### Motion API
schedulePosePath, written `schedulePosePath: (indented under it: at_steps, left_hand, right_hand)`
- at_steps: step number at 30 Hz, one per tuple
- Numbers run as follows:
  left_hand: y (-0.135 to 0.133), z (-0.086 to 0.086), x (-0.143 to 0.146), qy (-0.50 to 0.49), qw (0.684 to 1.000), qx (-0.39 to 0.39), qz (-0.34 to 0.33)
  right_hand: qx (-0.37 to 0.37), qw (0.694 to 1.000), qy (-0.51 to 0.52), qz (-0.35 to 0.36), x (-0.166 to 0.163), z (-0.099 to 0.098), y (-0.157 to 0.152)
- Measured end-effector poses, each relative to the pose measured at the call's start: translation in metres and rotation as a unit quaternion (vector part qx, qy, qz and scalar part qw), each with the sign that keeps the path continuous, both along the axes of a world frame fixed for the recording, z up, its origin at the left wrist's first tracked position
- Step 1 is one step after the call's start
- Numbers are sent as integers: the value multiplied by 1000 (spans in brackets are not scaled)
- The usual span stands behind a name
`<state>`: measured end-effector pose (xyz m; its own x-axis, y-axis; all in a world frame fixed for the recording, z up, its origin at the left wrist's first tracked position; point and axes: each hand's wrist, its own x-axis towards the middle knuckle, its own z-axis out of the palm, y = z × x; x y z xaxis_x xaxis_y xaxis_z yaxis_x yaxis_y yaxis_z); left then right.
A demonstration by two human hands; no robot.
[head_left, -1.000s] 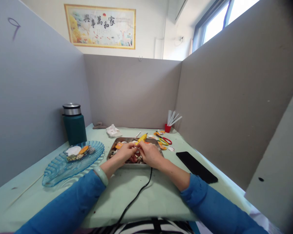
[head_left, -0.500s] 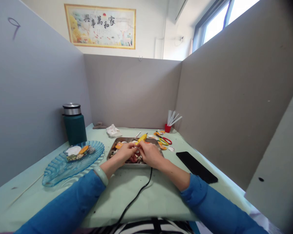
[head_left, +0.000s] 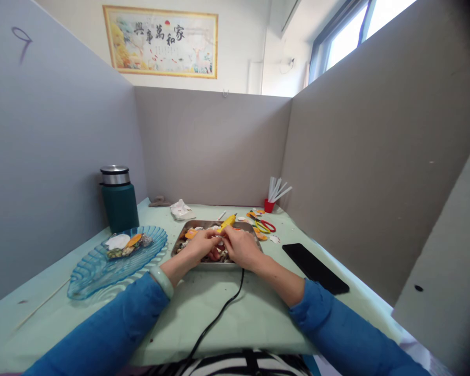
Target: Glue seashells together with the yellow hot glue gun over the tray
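Note:
Over the metal tray [head_left: 219,266], my left hand [head_left: 204,244] and my right hand [head_left: 238,245] meet at the fingertips. Both are closed in a pinch around something small between them, mostly covered by the fingers, so I cannot tell its kind. Inside the tray lie shells and orange-and-white pieces [head_left: 191,233]. A yellow glue gun [head_left: 228,221] rests at the tray's far side, just beyond my fingers. Its black cord [head_left: 219,316] appears to run from under my right hand down to the table's front edge.
Left of the tray is a blue shell-shaped glass dish [head_left: 102,277] holding shells, with a green bottle [head_left: 120,206] behind it. Scissors [head_left: 264,225], a red cup of white sticks [head_left: 269,206] and a black flat slab [head_left: 315,268] are on the right. Grey partitions [head_left: 213,146] enclose the table.

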<state>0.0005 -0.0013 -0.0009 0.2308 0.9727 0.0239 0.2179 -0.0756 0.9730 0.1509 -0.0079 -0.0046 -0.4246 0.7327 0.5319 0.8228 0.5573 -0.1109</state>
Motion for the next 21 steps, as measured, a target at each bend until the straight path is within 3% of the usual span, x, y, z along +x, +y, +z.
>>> schedulePosePath:
  at_steps: [21]
  left_hand:
    - [-1,1,0,5,1000,-5,-6]
  right_hand:
    - [9,1000,-8,0,0,1,-1]
